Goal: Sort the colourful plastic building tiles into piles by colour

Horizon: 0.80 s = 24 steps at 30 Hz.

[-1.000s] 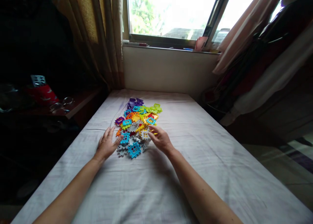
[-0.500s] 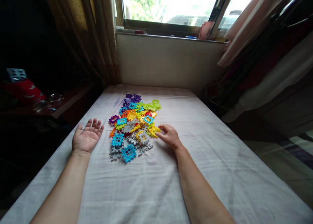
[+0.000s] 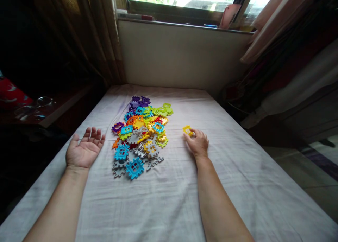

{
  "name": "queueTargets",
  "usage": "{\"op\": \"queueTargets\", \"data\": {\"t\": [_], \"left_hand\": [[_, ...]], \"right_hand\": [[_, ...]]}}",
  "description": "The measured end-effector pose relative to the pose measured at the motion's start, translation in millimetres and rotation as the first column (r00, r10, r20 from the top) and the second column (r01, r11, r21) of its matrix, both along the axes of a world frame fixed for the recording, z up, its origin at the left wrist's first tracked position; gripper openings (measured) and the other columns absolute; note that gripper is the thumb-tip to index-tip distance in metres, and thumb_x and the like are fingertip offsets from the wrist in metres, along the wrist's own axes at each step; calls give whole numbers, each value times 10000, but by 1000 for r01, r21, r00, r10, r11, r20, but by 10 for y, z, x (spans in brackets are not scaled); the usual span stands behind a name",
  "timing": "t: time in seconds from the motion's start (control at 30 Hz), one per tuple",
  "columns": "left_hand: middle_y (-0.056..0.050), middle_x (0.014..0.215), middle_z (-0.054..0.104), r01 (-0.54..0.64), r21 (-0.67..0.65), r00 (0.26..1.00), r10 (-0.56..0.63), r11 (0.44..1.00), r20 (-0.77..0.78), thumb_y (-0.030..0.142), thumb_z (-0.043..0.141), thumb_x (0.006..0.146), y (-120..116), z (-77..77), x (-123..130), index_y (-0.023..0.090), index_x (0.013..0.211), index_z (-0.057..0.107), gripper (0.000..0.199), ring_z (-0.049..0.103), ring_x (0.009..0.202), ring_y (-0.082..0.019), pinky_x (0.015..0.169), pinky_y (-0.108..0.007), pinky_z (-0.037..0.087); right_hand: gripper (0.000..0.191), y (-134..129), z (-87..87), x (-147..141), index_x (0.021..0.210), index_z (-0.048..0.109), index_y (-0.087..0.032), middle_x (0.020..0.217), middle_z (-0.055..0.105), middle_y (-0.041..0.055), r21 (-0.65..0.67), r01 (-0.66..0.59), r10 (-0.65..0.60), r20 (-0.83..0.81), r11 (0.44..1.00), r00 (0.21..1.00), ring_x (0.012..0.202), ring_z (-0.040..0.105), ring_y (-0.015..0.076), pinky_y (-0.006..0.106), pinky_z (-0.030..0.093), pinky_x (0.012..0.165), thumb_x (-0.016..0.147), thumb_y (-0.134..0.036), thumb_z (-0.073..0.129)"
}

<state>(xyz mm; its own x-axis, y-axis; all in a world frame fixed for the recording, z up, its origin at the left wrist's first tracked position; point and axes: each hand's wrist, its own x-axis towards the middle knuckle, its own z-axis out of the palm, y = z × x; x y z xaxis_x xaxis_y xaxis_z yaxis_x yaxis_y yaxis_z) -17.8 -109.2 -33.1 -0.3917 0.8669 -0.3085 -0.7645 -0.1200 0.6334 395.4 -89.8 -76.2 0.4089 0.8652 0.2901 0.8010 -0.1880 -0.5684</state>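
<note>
Between my hands lies a pile of interlocking plastic tiles (image 3: 138,129) in purple, blue, green, orange, yellow, red and grey. Many have notched edges and window-like openings. My right hand (image 3: 198,142), to the right of the pile, pinches a yellow interlocking tile (image 3: 187,130) between thumb and fingers, just over the sheet. Left of the pile, my left hand (image 3: 86,148) rests palm up, its fingers spread and nothing in it. A blue window tile (image 3: 135,168) is at the pile's near end, with grey tiles (image 3: 120,167) beside it.
A pale sheet (image 3: 163,207) covers the flat surface. Beyond it are a low wall (image 3: 179,59) and a window with a pink cup (image 3: 229,16) on its sill. On the left, glasses (image 3: 43,102) lie on a dark table (image 3: 63,106). Clothes hang at the right.
My right hand has taken a yellow tile from the pile's right edge and moved it right, away from the pile. My left hand stays palm up. The view has shifted slightly.
</note>
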Motion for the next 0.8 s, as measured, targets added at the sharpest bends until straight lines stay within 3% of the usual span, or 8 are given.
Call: {"op": "queueTargets", "data": {"t": [0.1,0.2,0.33,0.4,0.47,0.6,0.7,0.8], "left_hand": [[-77,911,761,10,1,1000,-10,1000,-6,413,343,996,6,-6,-8,236,1026,643,350,755,869,-216,736,-374,645],[-68,908,760,5,-12,1000,-5,1000,-4,423,335,1000,10,1,-8,239,1012,645,360,754,861,-212,732,-375,644],[-65,928,757,8,-26,1000,-7,1000,9,425,347,999,8,11,4,232,1000,644,355,748,870,-207,740,-374,643],[-67,927,756,8,-10,1000,-8,1000,8,433,348,998,5,9,10,224,1007,640,359,746,869,-208,738,-378,644],[-72,924,756,13,-1,1000,-13,1000,8,424,350,996,3,4,10,227,1023,636,348,746,867,-211,736,-382,645],[-78,922,757,25,-2,1000,-25,1000,3,400,358,994,5,-6,-5,251,1036,635,317,747,865,-217,730,-382,643],[-68,941,754,25,1,1000,-25,1000,-4,421,350,999,9,-9,-10,240,1020,631,335,747,873,-205,755,-372,635],[-65,975,749,18,-9,1000,-18,1000,-9,438,361,997,9,-8,-1,232,1012,631,339,742,903,-198,811,-369,619]], "right_hand": [[324,-21,25,98,1096,742,-207,1183,692,135,-86,154,-149,67,984,987,1129,569,328,469,410,975,841,-396,675],[312,-48,44,115,1116,746,-224,1234,675,130,-124,173,-161,95,977,982,1164,555,330,474,401,988,851,-372,674],[270,-46,88,38,1082,755,-221,1285,657,133,-26,146,-144,79,989,986,1196,549,317,457,416,991,846,-319,668],[216,-40,133,-76,1010,764,-209,1177,707,120,41,25,-26,35,999,999,1100,601,278,416,442,957,866,-279,619],[197,-52,194,-257,948,765,-213,1030,747,84,55,-190,192,-32,980,981,927,647,217,345,475,875,884,-261,585],[158,-162,353,-698,963,760,-261,920,759,9,-83,-589,579,-116,804,807,744,643,147,261,468,724,887,-337,644],[325,-269,469,-920,1119,728,-267,1017,742,24,-206,-684,688,-66,699,723,812,646,154,258,455,737,831,-415,743],[454,-329,534,-993,1179,694,-271,1017,709,25,-280,-699,723,-22,658,690,855,630,163,258,443,752,776,-450,802]]}}
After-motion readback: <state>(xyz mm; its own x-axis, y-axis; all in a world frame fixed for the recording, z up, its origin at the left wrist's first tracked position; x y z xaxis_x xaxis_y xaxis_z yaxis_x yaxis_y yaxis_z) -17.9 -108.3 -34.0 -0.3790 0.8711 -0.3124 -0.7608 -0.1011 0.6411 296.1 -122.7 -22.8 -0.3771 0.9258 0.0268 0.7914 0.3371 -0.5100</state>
